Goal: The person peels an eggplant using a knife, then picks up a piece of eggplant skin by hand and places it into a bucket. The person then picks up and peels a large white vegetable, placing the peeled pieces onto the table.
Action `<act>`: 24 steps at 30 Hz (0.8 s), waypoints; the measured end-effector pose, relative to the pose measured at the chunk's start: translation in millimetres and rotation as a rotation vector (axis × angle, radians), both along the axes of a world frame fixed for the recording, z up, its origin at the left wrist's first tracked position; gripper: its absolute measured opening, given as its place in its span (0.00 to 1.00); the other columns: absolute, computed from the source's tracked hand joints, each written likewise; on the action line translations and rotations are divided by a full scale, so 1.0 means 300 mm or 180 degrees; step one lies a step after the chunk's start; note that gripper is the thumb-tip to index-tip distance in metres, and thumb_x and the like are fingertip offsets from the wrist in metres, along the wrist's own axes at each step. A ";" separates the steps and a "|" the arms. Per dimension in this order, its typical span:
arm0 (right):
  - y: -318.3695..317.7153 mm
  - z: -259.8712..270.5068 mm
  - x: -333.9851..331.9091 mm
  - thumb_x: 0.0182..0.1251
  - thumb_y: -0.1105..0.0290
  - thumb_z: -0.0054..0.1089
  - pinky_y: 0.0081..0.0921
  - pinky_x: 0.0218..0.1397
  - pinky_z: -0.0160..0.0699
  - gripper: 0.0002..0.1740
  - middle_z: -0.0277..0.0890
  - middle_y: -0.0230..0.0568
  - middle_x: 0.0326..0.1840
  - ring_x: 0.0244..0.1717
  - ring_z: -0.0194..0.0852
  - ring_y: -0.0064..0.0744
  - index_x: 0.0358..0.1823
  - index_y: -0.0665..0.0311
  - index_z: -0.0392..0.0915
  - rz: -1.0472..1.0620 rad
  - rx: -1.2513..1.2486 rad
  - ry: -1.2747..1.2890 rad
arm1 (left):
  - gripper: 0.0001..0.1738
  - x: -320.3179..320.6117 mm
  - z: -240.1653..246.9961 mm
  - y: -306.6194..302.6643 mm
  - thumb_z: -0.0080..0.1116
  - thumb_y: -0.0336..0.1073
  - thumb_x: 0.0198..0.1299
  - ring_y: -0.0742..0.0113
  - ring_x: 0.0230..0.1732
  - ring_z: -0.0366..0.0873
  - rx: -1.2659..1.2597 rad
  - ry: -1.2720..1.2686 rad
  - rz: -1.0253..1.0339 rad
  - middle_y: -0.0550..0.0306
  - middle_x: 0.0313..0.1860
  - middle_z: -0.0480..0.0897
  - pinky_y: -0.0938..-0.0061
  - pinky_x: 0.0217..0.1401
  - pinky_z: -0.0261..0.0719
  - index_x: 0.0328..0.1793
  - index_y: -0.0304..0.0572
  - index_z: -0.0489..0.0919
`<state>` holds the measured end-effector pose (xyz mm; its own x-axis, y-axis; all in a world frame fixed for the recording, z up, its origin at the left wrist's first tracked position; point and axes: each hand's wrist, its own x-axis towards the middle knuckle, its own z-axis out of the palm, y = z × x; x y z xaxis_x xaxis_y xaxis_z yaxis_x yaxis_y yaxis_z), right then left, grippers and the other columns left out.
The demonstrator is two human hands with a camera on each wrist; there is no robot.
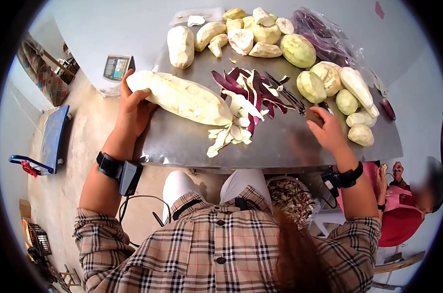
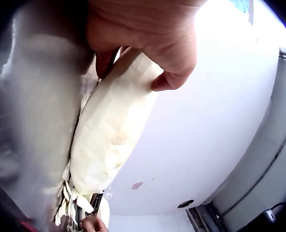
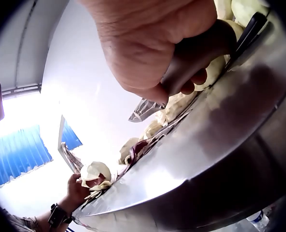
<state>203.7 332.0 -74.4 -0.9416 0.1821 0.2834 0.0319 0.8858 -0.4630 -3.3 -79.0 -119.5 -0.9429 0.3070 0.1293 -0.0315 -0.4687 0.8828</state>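
The long, cream-white peeled eggplant (image 1: pixel 182 97) slants over the left part of the grey metal table (image 1: pixel 285 144), its far tip by a pile of thin, pale shavings (image 1: pixel 227 136). The left hand (image 1: pixel 135 105) pinches its left end, thumb against fingers; the right hand (image 1: pixel 327 131) wraps its fingers round a brown-handled tool with a metal blade (image 3: pixel 201 55), well apart from the eggplant. Bare flesh is probably slick, so a sideways push could roll the eggplant out of that one-ended grip or swing its free tip. The left end seems to reach past the table's edge; a loosened grip might let it tip off. The blade could skid along the smooth surface towards the left thumb, and the tangled purple-and-white peel strips (image 1: pixel 235 88) between the hands could snag it.
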 end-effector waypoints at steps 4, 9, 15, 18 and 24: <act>-0.009 0.004 0.012 0.59 0.71 0.64 0.34 0.44 0.77 0.17 0.80 0.49 0.41 0.39 0.79 0.51 0.50 0.68 0.77 0.0280 0.0530 0.0291 | 0.45 -0.009 -0.014 0.006 0.56 0.33 0.54 0.50 0.65 0.67 0.0267 0.0063 0.0062 0.46 0.66 0.65 0.51 0.67 0.70 0.78 0.50 0.47; -0.043 0.008 0.037 0.58 0.73 0.64 0.35 0.40 0.76 0.16 0.77 0.50 0.39 0.37 0.77 0.52 0.48 0.69 0.77 0.0388 0.0654 0.0565 | 0.26 -0.042 -0.060 -0.028 0.54 0.33 0.58 0.56 0.61 0.71 0.0433 -0.0007 0.0215 0.51 0.61 0.71 0.57 0.67 0.69 0.65 0.48 0.66; -0.052 0.005 0.056 0.58 0.77 0.62 0.33 0.41 0.76 0.15 0.77 0.50 0.38 0.36 0.77 0.50 0.48 0.70 0.77 0.0453 0.0514 0.0791 | 0.21 -0.037 -0.014 -0.021 0.57 0.36 0.59 0.75 0.44 0.69 -0.0540 -0.0120 0.0871 0.63 0.46 0.76 0.79 0.47 0.65 0.60 0.44 0.73; -0.048 -0.011 0.062 0.59 0.77 0.62 0.31 0.41 0.76 0.15 0.77 0.49 0.38 0.36 0.76 0.48 0.48 0.71 0.77 0.0341 0.0423 0.0859 | 0.23 -0.038 -0.009 -0.027 0.56 0.39 0.60 0.72 0.51 0.68 -0.0668 -0.0057 0.0891 0.62 0.51 0.74 0.75 0.53 0.64 0.62 0.44 0.72; -0.040 -0.037 0.054 0.61 0.77 0.62 0.30 0.41 0.75 0.15 0.76 0.47 0.37 0.35 0.76 0.44 0.49 0.71 0.76 0.0284 0.0320 0.1147 | 0.26 -0.049 -0.019 -0.036 0.57 0.40 0.61 0.66 0.62 0.65 -0.0735 -0.0046 0.0879 0.57 0.62 0.70 0.69 0.64 0.61 0.66 0.43 0.71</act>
<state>219.9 320.1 -85.4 -0.7892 0.0584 0.6113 -0.1962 0.9193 -0.3411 -18.0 -89.8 -125.2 -0.9956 0.0600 0.0724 0.0552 -0.2495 0.9668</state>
